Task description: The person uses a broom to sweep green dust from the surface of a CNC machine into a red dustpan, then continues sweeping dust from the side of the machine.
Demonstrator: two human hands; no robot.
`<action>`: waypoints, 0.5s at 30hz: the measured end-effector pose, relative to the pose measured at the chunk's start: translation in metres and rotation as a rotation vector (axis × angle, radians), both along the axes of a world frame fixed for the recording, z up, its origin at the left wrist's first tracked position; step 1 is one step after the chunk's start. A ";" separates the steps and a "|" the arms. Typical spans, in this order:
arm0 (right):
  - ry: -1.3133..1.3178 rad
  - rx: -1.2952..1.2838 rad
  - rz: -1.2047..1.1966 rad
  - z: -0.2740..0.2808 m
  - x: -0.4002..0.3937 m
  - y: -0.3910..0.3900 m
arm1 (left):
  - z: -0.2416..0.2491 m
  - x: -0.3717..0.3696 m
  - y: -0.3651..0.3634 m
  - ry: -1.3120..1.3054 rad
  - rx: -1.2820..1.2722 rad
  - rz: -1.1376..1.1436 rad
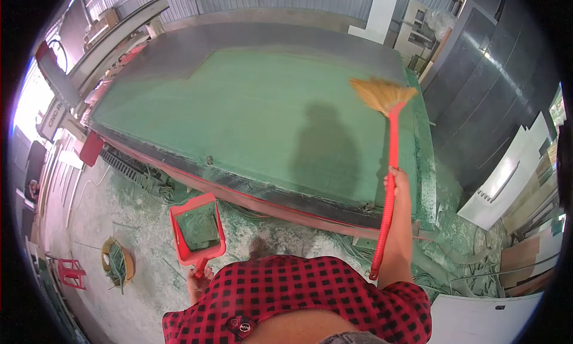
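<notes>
My right hand (396, 181) is closed around the red handle of a broom (394, 135), its straw bristles spread over the right side of a large machine bed (250, 105). Green dust coats most of that bed, while a grey area shows along its far edge. Low on the left, my left hand (200, 280) grips the short handle of a red dustpan (222, 230). Green dust lies in the pan, which hangs in front of the bed's near edge, over the floor.
A CNC gantry (59, 114) stands at the bed's left end. On the floor sit a yellow bucket (113, 261) with scraps and a small red stool (71, 273). Dark sheets (489, 75) and white panels (507, 171) lean at the right. Cables (441, 281) lie near my right side.
</notes>
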State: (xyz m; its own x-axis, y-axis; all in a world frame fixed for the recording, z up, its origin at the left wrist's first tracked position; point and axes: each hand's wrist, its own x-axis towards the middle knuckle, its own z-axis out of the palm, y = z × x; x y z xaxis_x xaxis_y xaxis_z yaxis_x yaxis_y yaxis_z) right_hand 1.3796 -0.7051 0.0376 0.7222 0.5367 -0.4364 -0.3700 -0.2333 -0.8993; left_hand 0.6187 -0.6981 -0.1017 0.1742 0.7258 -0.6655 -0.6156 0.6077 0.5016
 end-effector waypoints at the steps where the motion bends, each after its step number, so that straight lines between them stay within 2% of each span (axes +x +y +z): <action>1: 0.005 0.000 -0.059 0.001 0.004 -0.012 | 0.003 0.002 -0.001 0.025 -0.002 0.023; 4: 0.052 0.017 -0.138 0.003 0.014 -0.050 | 0.052 0.034 -0.002 0.111 0.029 0.058; 5: 0.056 0.015 -0.133 0.003 0.016 -0.063 | 0.040 0.027 -0.002 0.116 0.027 0.063; 7: 0.030 0.015 -0.181 0.002 0.016 -0.082 | 0.011 0.007 -0.003 -0.131 0.076 -0.057; 8: 0.037 0.029 -0.196 0.004 0.012 -0.091 | 0.009 0.003 -0.009 -0.124 0.076 -0.031; 10: 0.043 0.040 -0.180 0.008 0.007 -0.105 | 0.013 0.005 -0.005 -0.014 0.050 -0.077; 11: 0.043 0.073 -0.175 0.009 0.005 -0.111 | 0.054 0.032 -0.010 0.151 0.003 -0.014; 12: 0.044 0.106 -0.174 0.009 0.003 -0.117 | 0.046 0.025 -0.011 0.153 -0.004 0.006; 14: 0.036 0.121 -0.181 0.015 -0.007 -0.123 | 0.035 0.013 -0.007 -0.277 0.098 -0.176; 15: 0.025 0.142 -0.206 0.020 -0.013 -0.125 | 0.038 0.013 -0.006 -0.190 0.116 -0.208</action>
